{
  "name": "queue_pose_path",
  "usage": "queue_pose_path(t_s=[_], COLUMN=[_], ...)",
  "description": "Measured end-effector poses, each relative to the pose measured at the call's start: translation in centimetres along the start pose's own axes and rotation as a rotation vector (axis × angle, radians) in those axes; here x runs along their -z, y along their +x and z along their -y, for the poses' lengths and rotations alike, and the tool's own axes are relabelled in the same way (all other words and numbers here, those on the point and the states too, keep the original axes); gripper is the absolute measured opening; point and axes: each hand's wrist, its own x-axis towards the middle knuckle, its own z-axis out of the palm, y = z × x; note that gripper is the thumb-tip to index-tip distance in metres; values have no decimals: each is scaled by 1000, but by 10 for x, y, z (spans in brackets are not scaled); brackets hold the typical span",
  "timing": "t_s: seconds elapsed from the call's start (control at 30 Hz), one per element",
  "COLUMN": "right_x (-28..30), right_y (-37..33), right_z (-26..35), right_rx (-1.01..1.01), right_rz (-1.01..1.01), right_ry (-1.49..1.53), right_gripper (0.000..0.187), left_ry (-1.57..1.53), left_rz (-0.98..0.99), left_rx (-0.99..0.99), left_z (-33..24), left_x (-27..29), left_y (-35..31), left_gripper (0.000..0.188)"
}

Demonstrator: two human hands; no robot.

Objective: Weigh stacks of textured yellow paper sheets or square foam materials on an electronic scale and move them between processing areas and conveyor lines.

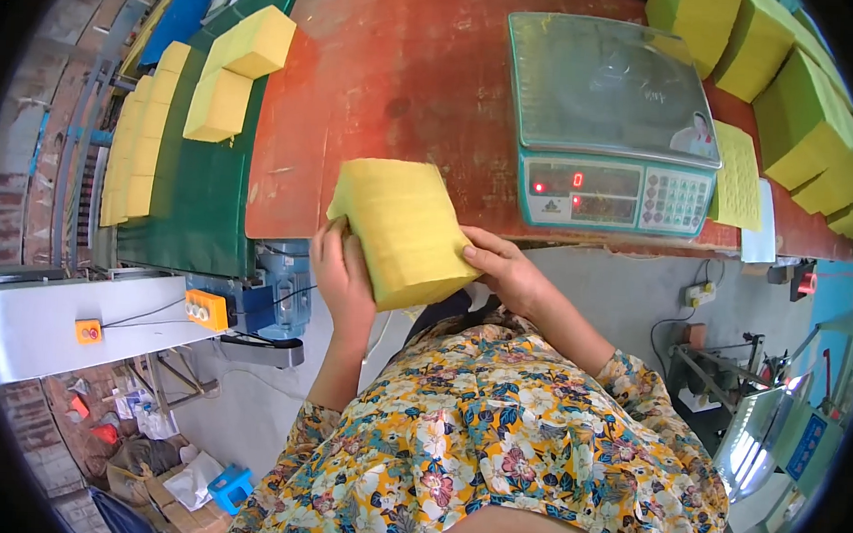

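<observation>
A thick block of stacked yellow paper (404, 229) is held up between my two hands at the near edge of the red table (388, 81). My left hand (346, 272) is closed against its left side, with the fingertips partly hidden behind it. On the other side my right hand (505, 274) grips the lower right corner, thumb on the near face. Right of the block, a digital scale (604, 92) with a bare metal pan sits on the table. Its red display is lit.
Yellow paper blocks (218, 103) rest on a green surface (184, 201) at the left, with a row of more beside them. Tall yellow stacks (803, 122) fill the right end. An orange switch box (206, 310) juts out below left.
</observation>
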Motion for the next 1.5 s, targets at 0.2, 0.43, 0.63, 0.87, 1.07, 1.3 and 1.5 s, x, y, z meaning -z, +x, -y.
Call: queue_pose_path(t_s=[0.2,0.43,0.63,0.87,1.07,1.3,1.5], right_x=[-13,-16,21,35,19,-23,-15], right_y=[-40,-55,-29,-39,-47,-45,-42], right_z=[121,202,243,263,283,281,273], right_rx=[603,1085,1022,1015,936,1036,1108], right_rz=[173,-768,-854,-349,-218,-412,-692], right_ry=[-613,-1543,-1736,-1327,-1206,-1397,-1415], right_gripper=[52,42,37,42,33,13,9], left_ry=[-1171,-1590,-2189,-2165,-2265,-2044,-2466], left_rz=[-12,491,702,590,567,388,613], left_rx=[159,226,754,475,637,392,417], left_z=[-22,-150,-197,-142,-131,-136,-151], left_x=[-45,-148,-191,-161,-120,-116,-144], left_y=[21,123,148,149,155,175,191], left_gripper=[42,46,46,38,32,41,41])
